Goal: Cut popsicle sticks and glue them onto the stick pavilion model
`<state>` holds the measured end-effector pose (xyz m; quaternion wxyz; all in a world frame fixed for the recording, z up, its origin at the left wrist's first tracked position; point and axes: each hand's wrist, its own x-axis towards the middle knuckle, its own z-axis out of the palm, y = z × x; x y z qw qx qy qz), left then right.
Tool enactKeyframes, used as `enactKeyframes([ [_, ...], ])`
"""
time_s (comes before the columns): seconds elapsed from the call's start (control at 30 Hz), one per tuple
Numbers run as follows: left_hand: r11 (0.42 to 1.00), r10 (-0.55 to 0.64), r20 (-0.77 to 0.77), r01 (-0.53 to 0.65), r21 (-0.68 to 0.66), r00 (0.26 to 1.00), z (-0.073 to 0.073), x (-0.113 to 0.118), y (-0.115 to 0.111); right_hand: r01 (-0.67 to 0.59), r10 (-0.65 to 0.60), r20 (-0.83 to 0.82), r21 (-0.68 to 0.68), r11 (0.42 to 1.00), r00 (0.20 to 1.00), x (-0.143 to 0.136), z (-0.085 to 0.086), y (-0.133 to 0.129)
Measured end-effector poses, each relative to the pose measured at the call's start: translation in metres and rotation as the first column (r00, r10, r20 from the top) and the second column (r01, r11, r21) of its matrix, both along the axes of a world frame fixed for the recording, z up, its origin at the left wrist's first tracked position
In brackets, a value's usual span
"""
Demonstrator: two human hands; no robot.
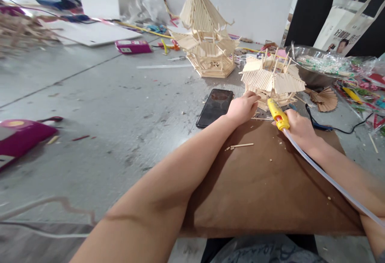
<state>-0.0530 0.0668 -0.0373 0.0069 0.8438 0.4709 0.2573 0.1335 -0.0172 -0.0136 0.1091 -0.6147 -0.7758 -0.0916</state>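
A small pavilion model built of pale wooden sticks stands ahead of me, upright sticks poking out of its roof. My left hand is at its lower left edge, fingers curled together against the base; the fingertips are partly hidden. In my right hand is a yellow hot glue gun, its nozzle pointing at the front of the model under the roof edge. A long translucent glue stick runs back from the gun over my right forearm. Behind, to the left, stands a taller finished-looking pavilion with a pointed roof.
A black phone lies beside my left hand. Brown board under my arms carries loose stick pieces. At right are a metal bowl, a paper fan, a cable and a white bag. Purple boxes lie left.
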Motion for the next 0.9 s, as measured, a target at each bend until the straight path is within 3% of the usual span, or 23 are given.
enactKeyframes([
  [0.5, 1.0, -0.003, -0.004, 0.003, -0.004, 1.0, -0.0005, -0.0009, 0.0, 0.009, -0.009, -0.005, 0.027, 1.0, 1.0, 0.0001, -0.0002, -0.0024],
  [0.9, 0.998, 0.06, 0.053, -0.061, 0.023, 0.997, 0.0011, 0.0, -0.0019, 0.054, -0.05, 0.068, -0.062, 0.997, 0.996, -0.0038, 0.0034, -0.0011],
])
